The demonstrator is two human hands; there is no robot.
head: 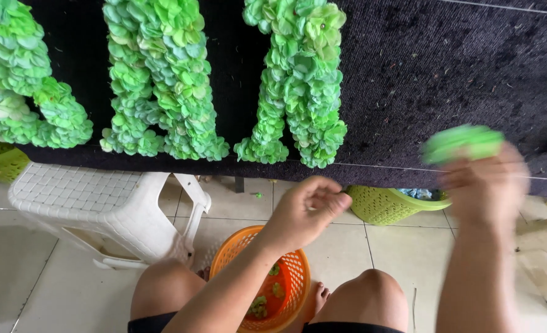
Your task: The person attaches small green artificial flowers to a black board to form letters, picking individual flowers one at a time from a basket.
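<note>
Nearest to me, between my knees, an orange basket (289, 271) stood on the tiled floor with a few green flower pieces lying inside, set within easy reach. Above it my left hand (304, 213) was curled with fingertips pinched together, though I could not tell what, if anything, they held; my right hand (483, 185), blurred, was closed on a green flower piece (461, 142), raised toward the black board (446, 68). Farther left, the board carried large green flower-covered shapes (162, 80).
</note>
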